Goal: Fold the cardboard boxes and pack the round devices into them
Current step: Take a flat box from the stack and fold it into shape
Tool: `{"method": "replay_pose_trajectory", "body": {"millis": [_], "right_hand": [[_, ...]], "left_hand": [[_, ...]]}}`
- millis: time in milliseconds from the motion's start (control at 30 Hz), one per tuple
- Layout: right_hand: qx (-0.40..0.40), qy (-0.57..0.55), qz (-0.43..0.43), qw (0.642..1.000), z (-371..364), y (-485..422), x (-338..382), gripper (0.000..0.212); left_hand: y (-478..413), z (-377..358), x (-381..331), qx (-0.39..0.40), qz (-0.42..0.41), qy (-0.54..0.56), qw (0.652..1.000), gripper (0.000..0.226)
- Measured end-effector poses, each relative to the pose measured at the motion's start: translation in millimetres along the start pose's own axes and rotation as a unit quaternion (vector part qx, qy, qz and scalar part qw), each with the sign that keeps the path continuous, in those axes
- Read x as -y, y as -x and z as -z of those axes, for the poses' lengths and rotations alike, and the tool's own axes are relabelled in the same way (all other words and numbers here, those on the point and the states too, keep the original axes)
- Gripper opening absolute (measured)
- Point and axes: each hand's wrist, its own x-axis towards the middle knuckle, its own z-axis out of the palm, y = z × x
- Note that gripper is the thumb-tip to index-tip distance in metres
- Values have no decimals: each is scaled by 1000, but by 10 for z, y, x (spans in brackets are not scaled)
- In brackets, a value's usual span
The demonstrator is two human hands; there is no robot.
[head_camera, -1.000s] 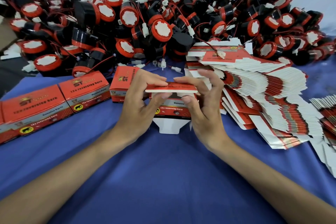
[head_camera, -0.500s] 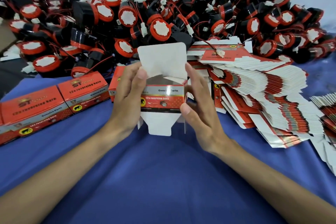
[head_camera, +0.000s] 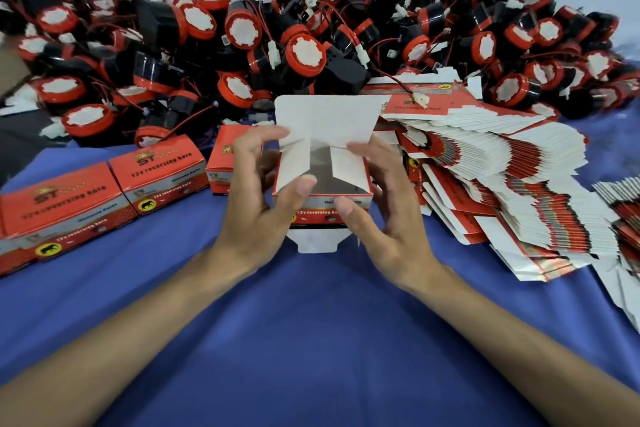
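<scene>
Box (head_camera: 322, 215), half-folded, gripped at both sides over the desk (head_camera: 311, 340).
Left hand (head_camera: 256, 211) and right hand (head_camera: 391, 218) clasp its walls, thumbs on the front rim, likely to keep the mouth square and free for filling. Thin glossy red card, matte white inside; side flaps angled inward, lid flap upright. Round black-and-red devices (head_camera: 304, 52) heaped behind, wires tangled.

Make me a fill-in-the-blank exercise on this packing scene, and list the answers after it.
1. The left hand and right hand hold an open box that is ____ inside.
2. The cloth under everything is ____.
3. The closed boxes lie on the person's ____ side.
4. The round devices have black bodies and ____ rims.
Answers: empty; blue; left; red.
</scene>
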Motion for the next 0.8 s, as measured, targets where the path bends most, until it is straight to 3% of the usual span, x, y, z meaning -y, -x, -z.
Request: {"method": "replay_pose_trajectory", "body": {"millis": [100, 200, 267, 333, 400, 467, 567, 633, 700, 733, 767, 800], "right_hand": [[7, -5, -25, 1000, 38, -11, 46, 56], [-16, -53, -55, 997, 21, -30, 75, 46], [-33, -98, -94, 990, 4, -15, 58, 42], [-44, -112, -108, 987, 6, 3, 48, 55], [-26, -37, -58, 997, 20, 8, 54, 71], [19, 65, 10, 998, 53, -11, 56, 75], [74, 100, 42, 991, 76, -35, 49, 71], [53, 91, 37, 994, 72, -45, 32, 61], [0, 90, 33, 995, 54, -50, 39, 55], [-24, 59, 17, 998, 52, -44, 36, 50], [-48, 6, -23, 999, 51, -40, 45, 44], [-75, -59, -81, 992, 44, -44, 74, 37]], "left_hand": [[-7, 30, -5, 38, 15, -2, 999, 54], [2, 68, -11, 103, 15, 50, 993, 66], [15, 65, -11, 132, 65, 127, 981, 67], [24, 18, -19, 90, 143, 163, 972, 52], [-19, -1, -14, 19, 210, 173, 962, 43], [-77, 0, -3, -14, 259, 178, 949, 49], [-53, 24, 5, 16, 301, 221, 927, 41], [2, 21, 6, 35, 299, 244, 922, 47], [-48, -44, -88, 39, 258, 209, 943, 66], [-91, -79, -125, 36, 251, 198, 947, 97], [-130, -96, -159, 27, 218, 133, 966, 126], [-140, -94, -152, 42, 138, 33, 989, 134]]}}
